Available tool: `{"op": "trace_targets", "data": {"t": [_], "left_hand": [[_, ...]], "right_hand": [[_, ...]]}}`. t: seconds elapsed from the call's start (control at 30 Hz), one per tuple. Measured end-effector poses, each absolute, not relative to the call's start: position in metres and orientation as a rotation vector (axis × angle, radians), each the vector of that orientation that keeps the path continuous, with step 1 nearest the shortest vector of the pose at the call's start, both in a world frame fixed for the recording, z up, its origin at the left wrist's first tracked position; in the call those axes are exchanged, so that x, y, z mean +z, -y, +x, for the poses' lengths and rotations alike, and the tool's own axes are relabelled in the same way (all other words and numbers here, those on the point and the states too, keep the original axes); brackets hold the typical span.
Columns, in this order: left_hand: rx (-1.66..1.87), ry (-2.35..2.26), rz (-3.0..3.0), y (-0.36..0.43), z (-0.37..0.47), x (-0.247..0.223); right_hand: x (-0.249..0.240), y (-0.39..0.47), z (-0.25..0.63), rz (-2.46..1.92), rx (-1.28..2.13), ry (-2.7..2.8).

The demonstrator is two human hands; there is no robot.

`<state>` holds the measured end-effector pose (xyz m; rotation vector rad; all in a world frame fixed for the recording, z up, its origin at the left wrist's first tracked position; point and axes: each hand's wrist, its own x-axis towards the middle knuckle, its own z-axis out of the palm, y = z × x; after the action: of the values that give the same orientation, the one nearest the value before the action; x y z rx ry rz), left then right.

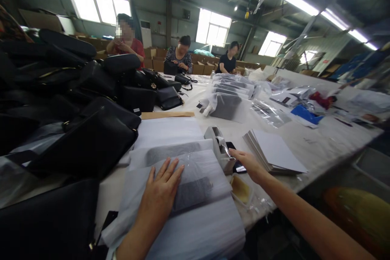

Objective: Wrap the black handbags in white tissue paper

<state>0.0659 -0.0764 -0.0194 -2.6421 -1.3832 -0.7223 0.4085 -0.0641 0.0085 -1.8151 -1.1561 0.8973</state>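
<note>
My left hand (161, 191) lies flat with its fingers spread on white wrapping paper (210, 162) folded over a dark item (193, 193). More white sheets (201, 231) lie beneath. My right hand (245, 162) is at the front end of a grey tape dispenser (221, 152), its fingers pressed together on a strip of clear tape (227, 149). Beside the dispenser, a dark phone (239, 165) is partly hidden by my right hand. A small tray with a yellowish pad (240, 189) sits just below that hand.
Black bags (91, 134) are heaped along the left. A stack of grey-white boards (277, 152) stands to the right. Wrapped items (228, 105) form a row farther back. Several people sit across the white table (332, 142), whose edge runs along the right.
</note>
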Motion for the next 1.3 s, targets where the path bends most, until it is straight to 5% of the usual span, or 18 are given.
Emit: {"op": "trace_targets", "data": {"t": [0.13,0.4,0.77,1.03,1.17,1.3], "left_hand": [[-0.719,1.375,-2.651,0.076,0.065,-0.019],[-0.749,1.390,-2.666,0.077,0.063,-0.019],[-0.733,1.384,-2.677,0.076,0.064,-0.018],[-0.809,1.406,-2.731,0.074,0.061,-0.019],[-0.913,1.440,-2.772,0.067,0.052,-0.016],[-1.001,1.553,-2.787,0.058,0.039,-0.014]], "right_hand": [[0.008,0.063,0.390,-1.599,1.027,0.810],[0.029,0.108,0.363,-1.465,0.719,0.837],[-0.007,0.127,0.384,-1.581,1.124,0.645],[0.001,0.125,0.433,-1.966,0.272,1.717],[0.037,0.129,0.438,-1.691,-0.145,2.235],[0.081,0.112,0.404,-1.267,-0.191,2.548]]}}
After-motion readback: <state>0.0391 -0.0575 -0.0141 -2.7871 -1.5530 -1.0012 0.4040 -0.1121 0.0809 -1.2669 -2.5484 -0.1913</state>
